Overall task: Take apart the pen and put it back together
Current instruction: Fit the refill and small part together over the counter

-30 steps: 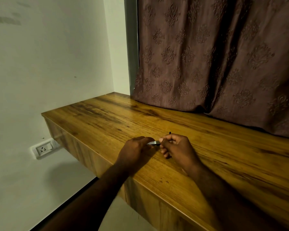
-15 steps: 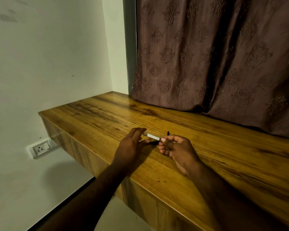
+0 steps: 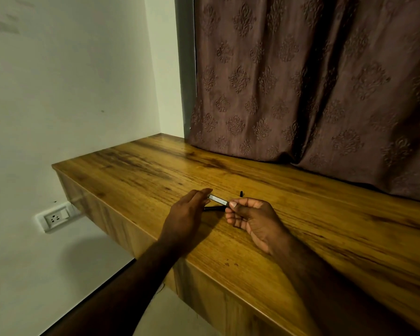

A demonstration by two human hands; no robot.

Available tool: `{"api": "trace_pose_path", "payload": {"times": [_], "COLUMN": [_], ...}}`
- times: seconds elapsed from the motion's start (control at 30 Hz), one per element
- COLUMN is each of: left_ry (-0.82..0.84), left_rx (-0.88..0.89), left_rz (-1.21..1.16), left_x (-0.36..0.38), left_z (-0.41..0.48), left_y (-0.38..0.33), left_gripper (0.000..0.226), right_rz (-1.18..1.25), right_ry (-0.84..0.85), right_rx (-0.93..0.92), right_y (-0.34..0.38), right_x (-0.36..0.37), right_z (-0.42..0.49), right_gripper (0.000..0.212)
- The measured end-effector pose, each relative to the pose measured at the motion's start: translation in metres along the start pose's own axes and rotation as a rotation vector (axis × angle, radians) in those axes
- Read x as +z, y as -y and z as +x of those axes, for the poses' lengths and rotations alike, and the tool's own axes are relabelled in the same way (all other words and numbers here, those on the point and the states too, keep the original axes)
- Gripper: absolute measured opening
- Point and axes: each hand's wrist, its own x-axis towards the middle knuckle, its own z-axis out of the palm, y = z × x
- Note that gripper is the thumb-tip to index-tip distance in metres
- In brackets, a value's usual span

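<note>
Glossy, streaky wooden desk (image 3: 301, 214) is running under an embossed brown curtain (image 3: 313, 81). Right hand (image 3: 255, 219) is curling palm-up, thumb and forefinger pinching one end of a slim silvery pen barrel (image 3: 218, 200); left hand (image 3: 184, 214) is lying flat, fingers extended loosely, fingertips meeting the barrel's other end. Thin dark part (image 3: 214, 208) is lying beneath.

The tabletop (image 3: 301, 214) was golden-brown wood with dark streaked grain. Behind it the curtain (image 3: 313, 81) was dusky mauve-brown, patterned with repeated embossed damask motifs. The wall (image 3: 70, 81) was pale off-white with a greenish cast, and the socket (image 3: 55, 218) was white. The pen barrel (image 3: 218, 200) was silvery, a black pen part (image 3: 214, 208) lay beneath it, and a small black piece (image 3: 241, 193) lay nearby.
</note>
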Motion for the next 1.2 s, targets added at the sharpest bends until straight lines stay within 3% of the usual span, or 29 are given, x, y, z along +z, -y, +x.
{"api": "trace_pose_path", "payload": {"times": [0.2, 0.93, 1.2], "left_ry": [0.043, 0.015, 0.009], "left_rx": [0.059, -0.019, -0.030], "left_rz": [-0.010, 0.058, 0.033], "left_x": [0.0040, 0.0023, -0.0001], "left_z": [0.0015, 0.0015, 0.0016], "left_y": [0.0026, 0.0021, 0.0028], "left_gripper": [0.046, 0.040, 0.039], "right_rz": [0.044, 0.027, 0.050], "right_ry": [0.018, 0.068, 0.066], "right_rx": [0.038, 0.064, 0.058], "right_y": [0.0019, 0.0020, 0.0027], "right_x": [-0.0008, -0.0006, -0.0009], "right_z": [-0.0007, 0.0022, 0.0037], "right_gripper": [0.012, 0.014, 0.027]}}
